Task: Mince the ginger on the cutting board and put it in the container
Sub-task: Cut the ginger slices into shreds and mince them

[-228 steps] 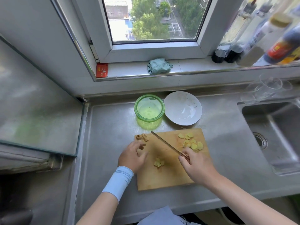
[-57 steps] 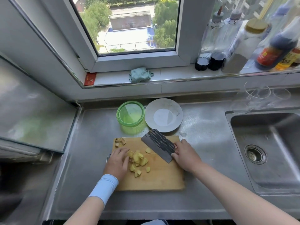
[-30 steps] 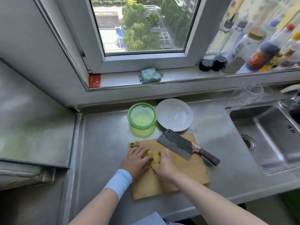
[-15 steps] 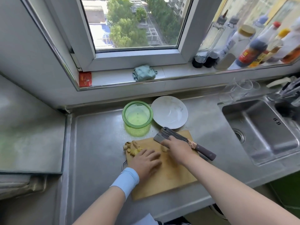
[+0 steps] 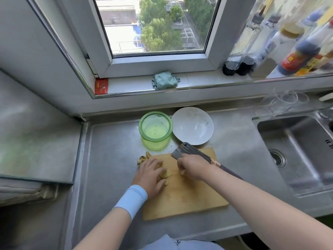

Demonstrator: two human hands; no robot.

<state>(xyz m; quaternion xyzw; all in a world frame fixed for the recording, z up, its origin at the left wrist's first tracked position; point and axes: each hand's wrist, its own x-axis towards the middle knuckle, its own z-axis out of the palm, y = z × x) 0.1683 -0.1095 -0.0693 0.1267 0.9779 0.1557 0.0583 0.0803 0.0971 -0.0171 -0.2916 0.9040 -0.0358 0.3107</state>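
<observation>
L hand [image 5: 149, 175] lay palm-down on the far-left part of the cutting board [image 5: 189, 199], fingers loosely spread and nearly flat, cupped over a small pile of ginger [image 5: 164, 175]. It touched the pieces but had no real grip on them. R hand [image 5: 193, 166] sat just right of it, fingers bent down with tips at the board by a yellow bit. Couldn't tell if it pinched anything. The two hands were close, pile between them.

Cleaver [image 5: 187, 150] lay flat across the far-right corner of the board, dark blade pointing far-left, handle running near-right behind the R wrist. Neither hand held it. A few ginger scraps [image 5: 143, 158] sat at the board's far-left corner, apart from the pile.

Green container [image 5: 155, 126] stood on the counter [image 5: 111, 159] just beyond the board, open on top, no ginger seen inside. White plate [image 5: 192, 125] was beside it on the right, rims about touching.

Light blue wristband [image 5: 132, 199] on the L wrist. Sink [image 5: 297, 150] to the right. Clear glasses [image 5: 284, 101] far-right by the sink. On the sill: teal cloth [image 5: 164, 80], red packet [image 5: 101, 86], row of bottles [image 5: 270, 42] at right.
</observation>
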